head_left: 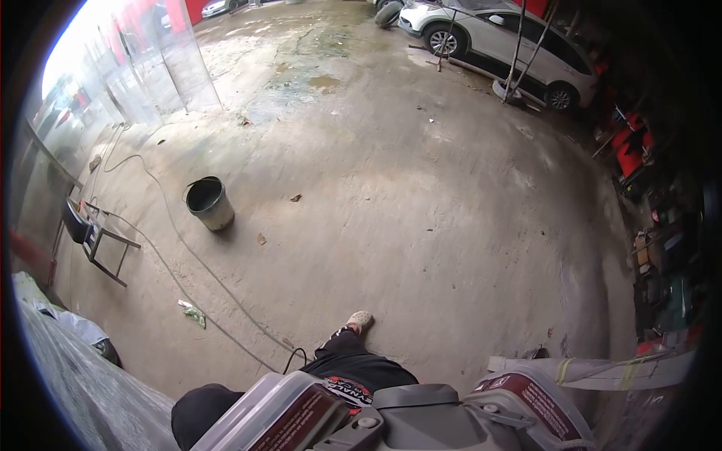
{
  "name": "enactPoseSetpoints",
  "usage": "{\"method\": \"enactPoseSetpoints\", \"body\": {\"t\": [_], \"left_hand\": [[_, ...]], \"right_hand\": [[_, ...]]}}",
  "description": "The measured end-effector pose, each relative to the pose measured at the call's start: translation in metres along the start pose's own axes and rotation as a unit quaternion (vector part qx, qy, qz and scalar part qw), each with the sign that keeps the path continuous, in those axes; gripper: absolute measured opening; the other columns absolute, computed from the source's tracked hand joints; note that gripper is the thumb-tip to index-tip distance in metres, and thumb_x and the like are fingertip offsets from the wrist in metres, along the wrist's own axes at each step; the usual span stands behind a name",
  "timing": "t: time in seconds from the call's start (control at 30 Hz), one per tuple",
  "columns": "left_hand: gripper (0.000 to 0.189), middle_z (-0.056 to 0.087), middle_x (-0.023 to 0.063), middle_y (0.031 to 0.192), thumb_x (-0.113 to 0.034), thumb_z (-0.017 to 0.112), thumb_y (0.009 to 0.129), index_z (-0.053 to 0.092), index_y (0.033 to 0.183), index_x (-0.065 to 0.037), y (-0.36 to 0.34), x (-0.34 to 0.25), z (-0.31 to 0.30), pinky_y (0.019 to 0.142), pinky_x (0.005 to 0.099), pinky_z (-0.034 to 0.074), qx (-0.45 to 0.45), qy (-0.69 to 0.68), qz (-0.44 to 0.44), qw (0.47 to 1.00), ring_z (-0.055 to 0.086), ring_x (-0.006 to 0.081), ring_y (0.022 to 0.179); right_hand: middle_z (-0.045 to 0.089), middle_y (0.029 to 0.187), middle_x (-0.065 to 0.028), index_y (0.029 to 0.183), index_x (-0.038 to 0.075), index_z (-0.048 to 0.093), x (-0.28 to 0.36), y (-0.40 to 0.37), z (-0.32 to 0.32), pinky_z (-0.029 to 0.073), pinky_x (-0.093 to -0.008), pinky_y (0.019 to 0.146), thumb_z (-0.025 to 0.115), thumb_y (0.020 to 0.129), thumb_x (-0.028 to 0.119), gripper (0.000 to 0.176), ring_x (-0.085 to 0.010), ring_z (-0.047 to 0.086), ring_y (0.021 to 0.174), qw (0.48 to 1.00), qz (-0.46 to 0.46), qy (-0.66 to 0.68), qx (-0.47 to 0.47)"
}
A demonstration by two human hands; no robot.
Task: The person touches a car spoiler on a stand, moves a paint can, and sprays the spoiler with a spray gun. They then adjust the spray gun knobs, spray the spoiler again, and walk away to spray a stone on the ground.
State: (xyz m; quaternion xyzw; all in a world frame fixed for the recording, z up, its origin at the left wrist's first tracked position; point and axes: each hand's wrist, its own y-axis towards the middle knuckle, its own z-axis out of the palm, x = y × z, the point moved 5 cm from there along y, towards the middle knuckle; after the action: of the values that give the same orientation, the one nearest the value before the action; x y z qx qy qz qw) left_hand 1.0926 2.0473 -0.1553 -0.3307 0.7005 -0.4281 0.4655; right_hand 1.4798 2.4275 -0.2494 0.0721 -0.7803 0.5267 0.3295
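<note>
Neither of my hands shows in the head view. A grey respirator [429, 417] fills the bottom edge, with a filter cartridge [293, 417] on the left and another cartridge [530, 402] on the right. Below it are my dark trousers [357, 367] and one foot in a light clog [360, 321], set on the concrete floor. A black cable loop [297, 355] shows beside my leg; whether a hand holds its other end is hidden.
A dark bucket [210, 204] stands ahead to the left. Long hoses [177, 229] trail across the floor near a chair [101, 237]. Plastic sheeting [83, 376] covers something at lower left. A white car [504, 37] is parked at far right; clutter [662, 248] lines the right side.
</note>
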Motion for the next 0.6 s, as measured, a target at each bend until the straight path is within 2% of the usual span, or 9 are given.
{"method": "enactPoseSetpoints", "body": {"t": [0.13,0.23,0.27,0.3,0.37,0.4,0.5,0.57,0.6], "left_hand": [[0.035,0.069,0.0194,0.115,-0.023,0.051,0.09,0.068,0.117,-0.007,-0.007,-0.027,-0.051,0.088,0.048,0.053,0.09,0.143,-0.006,0.986,0.068,0.0352,0.106],[0.035,0.069,0.0194,0.115,-0.023,0.051,0.09,0.068,0.117,-0.007,-0.015,-0.061,-0.104,0.088,0.0481,0.053,0.118,0.345,-0.009,0.931,0.068,0.0352,0.106],[0.035,0.069,0.0194,0.115,-0.023,0.051,0.09,0.068,0.117,-0.008,-0.013,-0.073,-0.13,0.088,0.0482,0.053,0.048,0.352,0.006,0.935,0.068,0.0352,0.106],[0.032,0.069,0.0188,0.11,-0.022,0.051,0.091,0.066,0.117,-0.01,-0.009,-0.084,-0.157,0.081,0.0501,0.055,-0.069,0.294,0.051,0.952,0.067,0.0381,0.103],[0.039,0.068,0.0175,0.108,-0.015,0.051,0.087,0.058,0.126,-0.012,-0.033,-0.139,-0.199,0.082,0.0497,0.054,-0.238,0.285,0.136,0.919,0.068,0.0369,0.098],[0.051,0.064,0.0169,0.12,-0.015,0.052,0.087,0.05,0.138,-0.015,-0.045,-0.164,-0.21,0.093,0.05,0.049,-0.231,0.302,0.138,0.915,0.062,0.0343,0.113],[0.067,0.051,0.018,0.139,-0.021,0.056,0.089,0.034,0.152,-0.018,-0.075,-0.211,-0.202,0.101,0.0519,0.043,-0.22,0.309,0.31,0.872,0.051,0.0334,0.13],[0.074,0.03,0.0177,0.158,-0.031,0.05,0.096,0.011,0.16,-0.024,-0.07,-0.207,-0.169,0.114,0.0571,0.031,-0.141,0.409,0.318,0.843,0.034,0.0323,0.145],[0.069,0.013,0.0151,0.165,-0.043,0.038,0.103,0.003,0.16,-0.026,-0.057,-0.199,-0.153,0.119,0.0603,0.018,-0.076,0.389,0.301,0.867,0.021,0.0321,0.151]], "right_hand": [[0.07,0.101,-0.011,0.137,0.011,0.049,0.066,0.005,-0.041,0.053,-0.0355,0.08,0.079,0.083,0.029,0.064,-0.0214,0.068,0.089,0.996,-0.003,-0.026,-0.083],[0.069,0.105,-0.0118,0.138,0.011,0.049,0.115,0.004,-0.063,0.052,-0.0359,0.082,0.079,0.083,0.029,0.066,-0.0224,0.067,0.092,0.991,-0.007,-0.008,-0.131],[0.069,0.106,-0.012,0.138,0.011,0.048,0.128,0.003,-0.067,0.052,-0.036,0.083,0.079,0.082,0.029,0.066,-0.0227,0.066,0.094,0.99,-0.009,-0.004,-0.144],[0.069,0.107,-0.0123,0.138,0.011,0.048,0.137,0.003,-0.069,0.052,-0.0362,0.084,0.079,0.082,0.029,0.067,-0.023,0.066,0.095,0.989,-0.012,-0.001,-0.15],[0.068,0.109,-0.0128,0.139,0.01,0.048,0.144,0.007,-0.073,0.051,-0.0364,0.086,0.079,0.082,0.029,0.068,-0.0236,0.066,0.097,0.987,-0.017,0.0,-0.16],[0.067,0.11,-0.013,0.139,0.01,0.048,0.151,0.008,-0.076,0.05,-0.0366,0.087,0.079,0.081,0.029,0.068,-0.024,0.065,0.098,0.987,-0.022,-0.004,-0.157],[0.066,0.113,-0.0137,0.14,0.01,0.047,0.159,0.011,-0.073,0.049,-0.037,0.09,0.079,0.081,0.029,0.07,-0.0249,0.064,0.102,0.988,-0.027,-0.01,-0.149],[0.066,0.115,-0.0142,0.141,0.01,0.047,0.161,0.01,-0.071,0.048,-0.0372,0.092,0.079,0.08,0.029,0.071,-0.0256,0.064,0.104,0.99,-0.038,-0.016,-0.138],[0.065,0.116,-0.0145,0.141,0.01,0.046,0.16,0.007,-0.069,0.048,-0.0374,0.093,0.079,0.08,0.029,0.072,-0.0259,0.063,0.105,0.99,-0.044,-0.012,-0.136]]}}
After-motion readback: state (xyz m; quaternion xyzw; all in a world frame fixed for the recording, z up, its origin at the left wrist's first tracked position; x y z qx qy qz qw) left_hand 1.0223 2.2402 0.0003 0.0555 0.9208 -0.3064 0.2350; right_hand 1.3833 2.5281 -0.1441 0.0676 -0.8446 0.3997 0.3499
